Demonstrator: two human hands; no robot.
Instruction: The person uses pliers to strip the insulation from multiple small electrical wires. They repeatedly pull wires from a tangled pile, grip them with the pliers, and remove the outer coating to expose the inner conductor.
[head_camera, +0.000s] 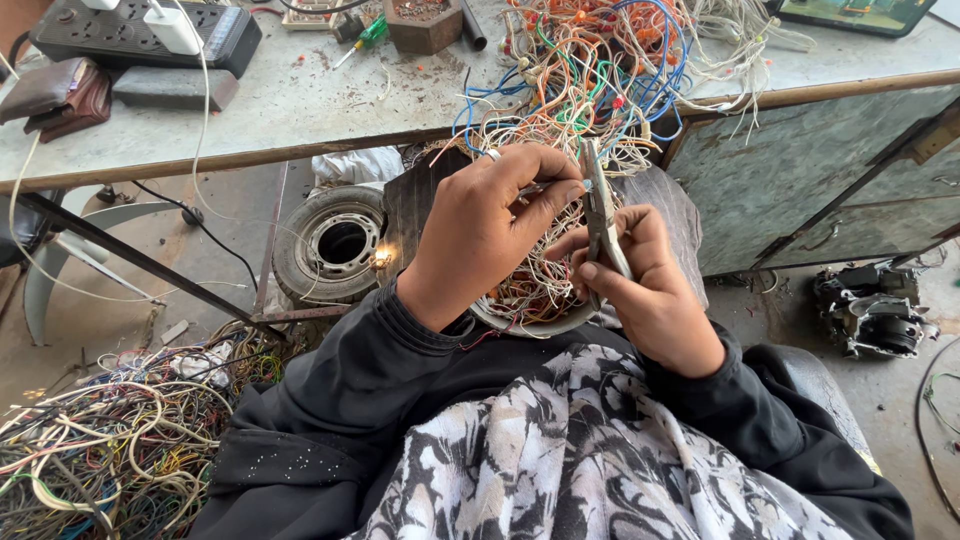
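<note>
Wire (545, 190), thin and pale, pinched in the left hand (480, 235) between thumb and forefinger; runs short and roughly level toward the pliers (603, 215), which stand just right of those fingers (555, 195). Pliers' long axis is near upright, tip up, tilted slightly left; bare steel, slim nose. Right hand (650, 300) is wrapped around the handles, fingers curled closed on them. Can't tell whether the nose is shut on the wire: the contact point is too small to read. Left hand is the nearer one to the wire's free end; right hand sits lower and just beside.

Below both hands: a shallow bowl (530, 325) on the lap, full of tangled fine wire. Behind: a big loose bundle of wires (590, 70), orange, blue, white, green, spilling off the table (300, 110) edge, plastic-sheathed, kinked. Table top is scuffed and gritty, with a black power strip (130, 35) at far left. Floor heap of wire scrap (110, 440) at lower left; small tyre (335, 245) under the table.
</note>
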